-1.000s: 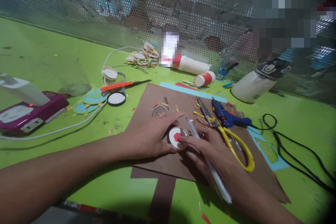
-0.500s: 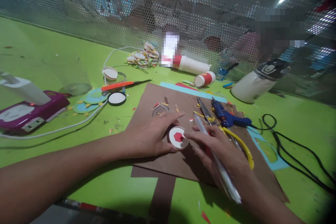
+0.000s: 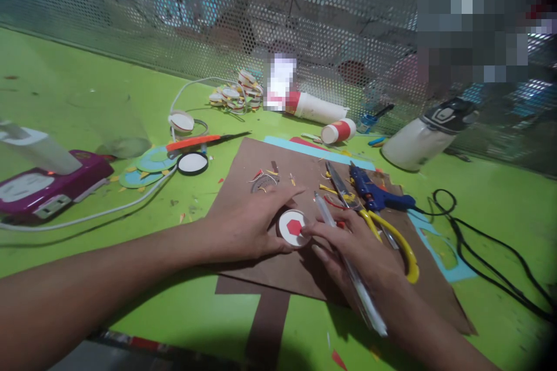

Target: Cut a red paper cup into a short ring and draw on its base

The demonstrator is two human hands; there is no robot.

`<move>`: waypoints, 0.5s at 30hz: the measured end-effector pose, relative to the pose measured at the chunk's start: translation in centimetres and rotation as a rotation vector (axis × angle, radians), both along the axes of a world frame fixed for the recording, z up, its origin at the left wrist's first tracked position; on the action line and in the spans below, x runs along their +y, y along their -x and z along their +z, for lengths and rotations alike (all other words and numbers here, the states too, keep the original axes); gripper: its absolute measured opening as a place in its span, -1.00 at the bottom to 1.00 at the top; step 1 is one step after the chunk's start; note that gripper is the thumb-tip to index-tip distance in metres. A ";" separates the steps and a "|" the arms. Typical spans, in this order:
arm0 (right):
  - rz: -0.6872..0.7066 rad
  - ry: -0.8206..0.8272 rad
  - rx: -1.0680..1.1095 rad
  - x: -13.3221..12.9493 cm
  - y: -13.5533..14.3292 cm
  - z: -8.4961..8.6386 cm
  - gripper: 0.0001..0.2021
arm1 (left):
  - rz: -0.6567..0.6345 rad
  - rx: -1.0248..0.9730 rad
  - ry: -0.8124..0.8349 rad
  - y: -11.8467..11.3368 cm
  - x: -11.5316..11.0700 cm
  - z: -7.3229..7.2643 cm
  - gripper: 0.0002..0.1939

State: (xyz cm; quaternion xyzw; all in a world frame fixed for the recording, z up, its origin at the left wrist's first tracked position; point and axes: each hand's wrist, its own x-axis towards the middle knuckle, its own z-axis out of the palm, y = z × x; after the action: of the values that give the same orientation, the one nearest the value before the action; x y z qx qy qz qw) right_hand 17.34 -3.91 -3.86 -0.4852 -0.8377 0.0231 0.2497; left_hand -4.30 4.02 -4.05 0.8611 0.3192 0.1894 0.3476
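Note:
A small round white piece with a red hexagon on it (image 3: 291, 231) sits over the brown sheet (image 3: 243, 185). My left hand (image 3: 250, 223) grips its left side between thumb and fingers. My right hand (image 3: 357, 243) holds a clear pen-like stick (image 3: 359, 287), its tip pointing up and away, and a fingertip touches the right edge of the red hexagon. Scissors with yellow handles (image 3: 407, 249) lie beyond the right hand, partly hidden by it. A blue glue gun (image 3: 376, 197) rests beside them.
A purple power strip (image 3: 87, 177) and white cable are at left. Behind lie an orange-handled tool (image 3: 194, 142), a black-rimmed disc (image 3: 192, 163), a red and white cup (image 3: 338, 131) and a white bottle (image 3: 409, 142). A black cord (image 3: 491, 261) runs along the right. Perforated metal (image 3: 195, 23) stands behind.
My right hand and the stick have shifted slightly left, with the stick's angle a little changed. The fingertip has moved off the hexagon's middle to its right edge. My left hand stays put.

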 end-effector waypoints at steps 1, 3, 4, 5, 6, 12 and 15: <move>0.004 -0.006 -0.003 -0.1 0.1 0.1 -0.71 | -0.002 -0.001 -0.001 0.0 0.0 0.0 -0.17; 0.008 -0.027 -0.019 -0.1 0.1 0.0 -0.72 | -0.002 -0.004 -0.001 0.0 0.0 0.0 -0.18; 0.010 -0.038 -0.025 -0.1 0.1 -0.1 -0.72 | -0.001 -0.005 -0.002 0.0 0.0 0.0 -0.18; 0.007 -0.043 -0.029 0.0 0.1 -0.3 -0.72 | -0.001 -0.004 0.000 0.0 0.0 0.0 -0.18; 0.005 -0.047 -0.031 0.1 0.0 -0.4 -0.72 | -0.004 -0.006 0.000 -0.1 0.0 0.0 -0.18; -0.014 -0.035 -0.015 0.1 0.0 -0.3 -0.72 | 0.000 -0.011 0.004 -0.1 0.0 0.0 -0.19; -0.011 -0.012 0.011 0.0 -0.2 -0.2 -0.74 | 0.000 -0.013 0.002 -0.1 0.0 0.1 -0.18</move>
State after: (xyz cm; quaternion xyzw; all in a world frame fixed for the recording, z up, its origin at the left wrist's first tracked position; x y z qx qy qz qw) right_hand 17.56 -3.90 -4.04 -0.4884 -0.8336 0.0194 0.2573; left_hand -4.23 3.98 -3.95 0.8595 0.3171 0.1945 0.3506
